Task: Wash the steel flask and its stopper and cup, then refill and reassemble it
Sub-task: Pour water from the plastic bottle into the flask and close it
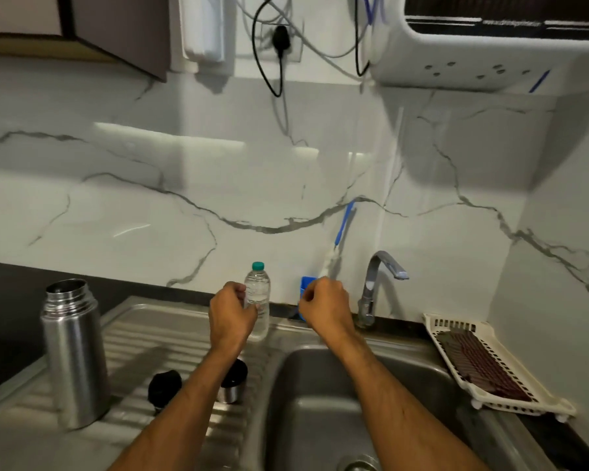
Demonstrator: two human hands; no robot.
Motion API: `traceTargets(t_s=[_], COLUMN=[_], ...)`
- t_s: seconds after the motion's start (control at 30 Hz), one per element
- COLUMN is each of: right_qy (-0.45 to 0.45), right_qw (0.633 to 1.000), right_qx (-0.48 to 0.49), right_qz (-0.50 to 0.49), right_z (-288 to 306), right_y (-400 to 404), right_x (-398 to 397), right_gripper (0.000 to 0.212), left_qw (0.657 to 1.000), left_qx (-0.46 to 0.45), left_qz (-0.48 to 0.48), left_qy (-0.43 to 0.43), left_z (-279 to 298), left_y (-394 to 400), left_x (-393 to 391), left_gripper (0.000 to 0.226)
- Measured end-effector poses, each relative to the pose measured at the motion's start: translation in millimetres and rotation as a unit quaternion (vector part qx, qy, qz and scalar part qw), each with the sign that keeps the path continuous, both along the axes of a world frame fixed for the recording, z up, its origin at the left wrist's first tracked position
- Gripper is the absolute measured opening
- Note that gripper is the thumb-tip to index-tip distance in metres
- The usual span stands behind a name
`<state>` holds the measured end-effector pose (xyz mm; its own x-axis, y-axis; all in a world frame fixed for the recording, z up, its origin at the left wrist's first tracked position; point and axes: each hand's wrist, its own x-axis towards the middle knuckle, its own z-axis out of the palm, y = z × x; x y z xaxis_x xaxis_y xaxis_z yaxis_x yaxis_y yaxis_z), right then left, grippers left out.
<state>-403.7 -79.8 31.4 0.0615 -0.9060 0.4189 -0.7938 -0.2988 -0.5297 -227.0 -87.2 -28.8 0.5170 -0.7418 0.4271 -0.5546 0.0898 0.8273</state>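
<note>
We count one steel flask (74, 355) upright at the drainboard's left edge, one stopper (164, 389), one cup (233, 382) beside it, one water bottle (257, 297) our left hand (230, 317) touches with curled fingers, our right hand (325, 309) curled above the sink (405, 379).

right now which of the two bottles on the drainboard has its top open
The steel flask at the left: its mouth is uncovered. The clear plastic bottle at the back, by the left hand, has a green cap on.

No lettering can be read anywhere (the water bottle (257, 297) carries none legible, being blurred).
</note>
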Motion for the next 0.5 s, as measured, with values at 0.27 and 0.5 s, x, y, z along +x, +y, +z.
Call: traceTargets(t_s=[0.27,0.5], right_qy=[-0.016,-0.014], right_qw=[0.999,0.999], right_qx=[-0.034,-0.029], right_qz=[0.032,0.025], right_z=[16.7,22.7], right_y=[-48.3,-88.1], right_x=[65.2,98.9], right_gripper=[0.01,0.041], left_qw=[0.999,0.997], left_qx=[0.046,0.039], left_qz=[-0.022,-0.059], left_qy=[-0.013,-0.017], left_z=[2.2,10.0], left_y=[-39.4,-67.6], left_x=[19.5,19.0], left_gripper=[0.091,0.085])
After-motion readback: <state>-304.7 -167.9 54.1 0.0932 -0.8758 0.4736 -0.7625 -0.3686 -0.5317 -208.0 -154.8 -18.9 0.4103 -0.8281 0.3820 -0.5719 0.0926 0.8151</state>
